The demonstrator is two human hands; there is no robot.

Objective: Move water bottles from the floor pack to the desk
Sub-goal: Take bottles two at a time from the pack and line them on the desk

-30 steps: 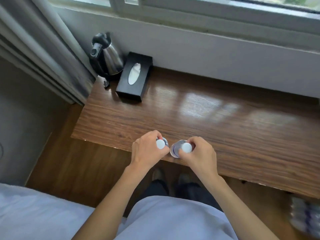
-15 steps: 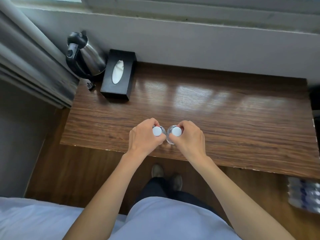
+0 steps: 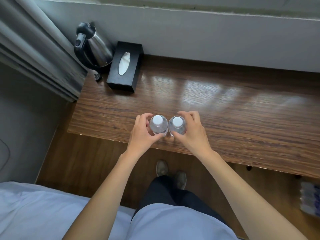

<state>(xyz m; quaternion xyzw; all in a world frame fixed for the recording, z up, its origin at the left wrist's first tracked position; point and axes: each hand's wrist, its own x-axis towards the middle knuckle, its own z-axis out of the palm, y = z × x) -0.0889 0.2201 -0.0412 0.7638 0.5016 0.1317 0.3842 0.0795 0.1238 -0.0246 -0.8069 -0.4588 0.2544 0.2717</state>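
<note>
I am curling my left hand (image 3: 141, 134) and right hand (image 3: 191, 134) around 2 upright bottles (image 3: 158, 126), smooth, likely heavy, gripping their shoulders on the desk (image 3: 242, 122).

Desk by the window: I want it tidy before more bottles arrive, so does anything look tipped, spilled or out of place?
Nothing stands out. Both water bottles stand upright side by side near the desk's front edge, caps on, no water visible around them. The kettle and tissue box sit upright at the back left corner.
</note>
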